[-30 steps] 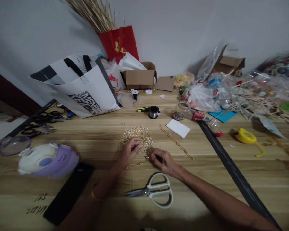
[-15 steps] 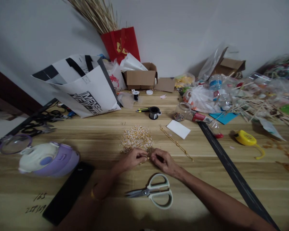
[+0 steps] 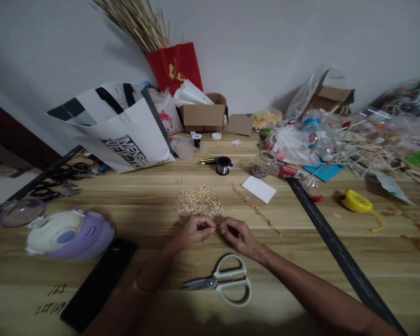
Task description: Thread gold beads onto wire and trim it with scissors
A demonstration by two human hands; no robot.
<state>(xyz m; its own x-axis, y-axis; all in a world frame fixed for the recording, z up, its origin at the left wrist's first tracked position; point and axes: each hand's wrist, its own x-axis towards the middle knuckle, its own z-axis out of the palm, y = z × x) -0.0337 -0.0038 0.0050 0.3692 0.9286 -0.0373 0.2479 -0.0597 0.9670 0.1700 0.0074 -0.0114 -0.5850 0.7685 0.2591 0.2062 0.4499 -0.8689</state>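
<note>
My left hand [image 3: 199,228] is closed in a pinch at the near edge of a pile of clear and gold beads [image 3: 198,201]. Small gold bits show at its fingertips, part of a small gold beaded piece mostly hidden by the fingers. Close by on the right, my right hand [image 3: 238,235] also has thumb and fingers pressed together; whatever is between them is too small to make out. A narrow gap separates the two hands. Scissors with pale handles [image 3: 234,282] lie slightly spread just below them. A gold beaded chain [image 3: 255,207] lies to the right.
Behind the hands are a wire spool [image 3: 224,165], a white card [image 3: 259,189] and a jar of beads [image 3: 263,164]. A purple-and-white bottle [image 3: 73,233] and a black phone [image 3: 98,283] lie left. A yellow tape measure [image 3: 357,201] sits right, near plastic bottles and sticks.
The hands stay almost in place, still pinched. Less of the gold piece shows at the left fingertips. The whole view has shifted very slightly.
</note>
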